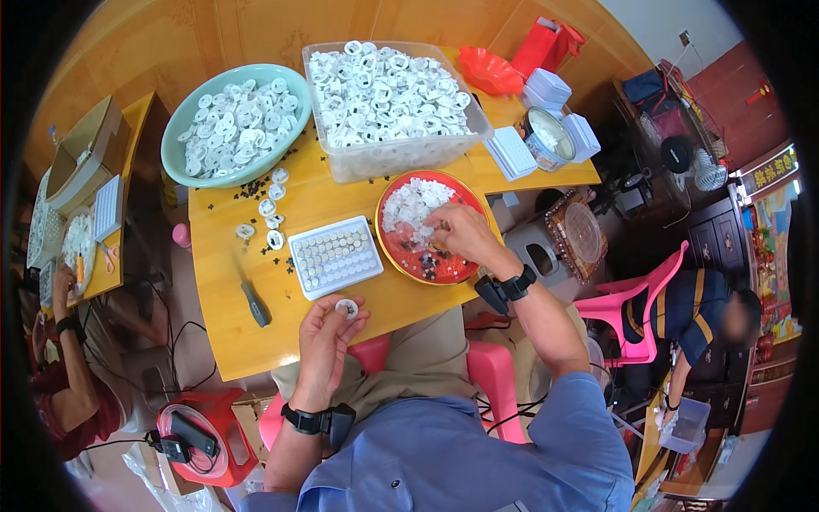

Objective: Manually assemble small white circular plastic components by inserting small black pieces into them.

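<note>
Between the fingertips of my left hand [328, 334] is a small round white plastic piece [346, 309], held just off the table's near edge. My right hand [465, 232] reaches into a round red tray [392, 243], its fingers bent down and pinched together; whatever they grip is hidden. Translucent white bits [414, 203] are heaped in that tray, with small dark and metallic bits at its near side. A white tray [350, 284] with rows of silver button cells lies left of it. Farther left, a dark-handled screwdriver [254, 304] rests on the table.
A green basin [174, 141] and a clear bin [409, 159] full of round white pieces stand at the back. Loose white pieces [267, 207] and tiny black parts lie before them. White trays [510, 154] and a tin [550, 141] are back right. Other people sit on both sides.
</note>
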### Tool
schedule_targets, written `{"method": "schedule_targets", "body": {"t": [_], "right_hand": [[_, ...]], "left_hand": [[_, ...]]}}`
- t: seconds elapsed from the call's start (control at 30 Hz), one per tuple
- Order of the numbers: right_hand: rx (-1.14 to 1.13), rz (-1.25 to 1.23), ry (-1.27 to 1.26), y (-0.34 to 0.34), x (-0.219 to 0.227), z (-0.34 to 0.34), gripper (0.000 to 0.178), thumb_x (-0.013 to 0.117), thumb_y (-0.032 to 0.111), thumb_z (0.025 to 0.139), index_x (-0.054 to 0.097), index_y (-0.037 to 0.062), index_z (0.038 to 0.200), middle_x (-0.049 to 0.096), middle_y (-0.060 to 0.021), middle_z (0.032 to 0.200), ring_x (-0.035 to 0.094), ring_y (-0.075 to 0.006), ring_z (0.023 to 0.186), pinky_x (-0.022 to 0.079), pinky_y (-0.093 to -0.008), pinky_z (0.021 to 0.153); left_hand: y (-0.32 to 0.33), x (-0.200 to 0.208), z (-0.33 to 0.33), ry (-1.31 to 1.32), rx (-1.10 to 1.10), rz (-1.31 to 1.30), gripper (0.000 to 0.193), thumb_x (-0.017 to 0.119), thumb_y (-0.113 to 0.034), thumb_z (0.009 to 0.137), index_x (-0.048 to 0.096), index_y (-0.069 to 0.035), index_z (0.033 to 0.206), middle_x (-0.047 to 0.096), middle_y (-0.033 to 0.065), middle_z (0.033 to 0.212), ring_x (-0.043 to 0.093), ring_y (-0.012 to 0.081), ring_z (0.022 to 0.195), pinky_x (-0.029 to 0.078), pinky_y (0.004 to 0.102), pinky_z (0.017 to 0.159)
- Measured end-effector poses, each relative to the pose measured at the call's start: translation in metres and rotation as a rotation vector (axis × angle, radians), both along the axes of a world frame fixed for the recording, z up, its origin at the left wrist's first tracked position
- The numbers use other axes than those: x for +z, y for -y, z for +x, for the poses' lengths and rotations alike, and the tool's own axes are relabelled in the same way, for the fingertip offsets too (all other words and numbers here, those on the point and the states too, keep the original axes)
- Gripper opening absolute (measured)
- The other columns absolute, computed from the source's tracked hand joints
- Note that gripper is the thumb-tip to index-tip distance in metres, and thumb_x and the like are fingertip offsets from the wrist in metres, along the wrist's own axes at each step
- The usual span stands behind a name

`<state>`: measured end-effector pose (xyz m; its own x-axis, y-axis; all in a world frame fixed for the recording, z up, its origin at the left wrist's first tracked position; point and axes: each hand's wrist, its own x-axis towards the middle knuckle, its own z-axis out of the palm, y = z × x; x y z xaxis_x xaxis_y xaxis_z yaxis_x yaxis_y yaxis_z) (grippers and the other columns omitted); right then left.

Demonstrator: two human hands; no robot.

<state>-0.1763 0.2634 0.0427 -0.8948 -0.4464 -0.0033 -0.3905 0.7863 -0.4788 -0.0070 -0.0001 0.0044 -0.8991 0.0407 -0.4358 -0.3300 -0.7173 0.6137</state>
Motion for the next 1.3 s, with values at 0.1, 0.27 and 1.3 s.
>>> {"method": "schedule_targets", "body": {"t": [0.1, 0.27, 1.3], "right_hand": [[-0.040, -0.054, -0.049, -0.013, -0.013, -0.008, 0.019, 0.069, 0.005, 0.080, 0.071, 0.0012, 0.099, 0.070, -0.0127, 0.082, 0.066, -0.0272, 0.076, 0.052, -0.0356, 0.070], [-0.221, -0.229, 0.053, -0.014, -0.006, -0.010, 0.014, 0.065, 0.008, 0.083, 0.072, 0.0012, 0.093, 0.071, -0.0114, 0.078, 0.069, -0.0231, 0.071, 0.051, -0.0340, 0.063], [-0.028, -0.682, 0.435, 0.097, 0.008, 0.110, 0.013, 0.063, 0.000, 0.091, 0.063, 0.0000, 0.104, 0.068, -0.0030, 0.088, 0.061, -0.0058, 0.068, 0.048, -0.0207, 0.059]], "left_hand": [[-0.001, 0.000, -0.001, 0.003, 0.001, 0.001, 0.012, 0.057, -0.009, 0.098, 0.059, -0.004, 0.109, 0.067, 0.0167, 0.114, 0.069, 0.0204, 0.095, 0.056, 0.0296, 0.087], [-0.001, -0.001, -0.001, -0.008, 0.007, 0.007, 0.012, 0.058, -0.008, 0.098, 0.059, -0.004, 0.109, 0.068, 0.0169, 0.113, 0.069, 0.0206, 0.095, 0.056, 0.0302, 0.086], [-0.003, -0.001, 0.003, -0.092, -0.098, -0.031, 0.022, 0.059, -0.011, 0.099, 0.060, -0.001, 0.119, 0.066, 0.0081, 0.111, 0.066, 0.0143, 0.097, 0.056, 0.0278, 0.088]]}}
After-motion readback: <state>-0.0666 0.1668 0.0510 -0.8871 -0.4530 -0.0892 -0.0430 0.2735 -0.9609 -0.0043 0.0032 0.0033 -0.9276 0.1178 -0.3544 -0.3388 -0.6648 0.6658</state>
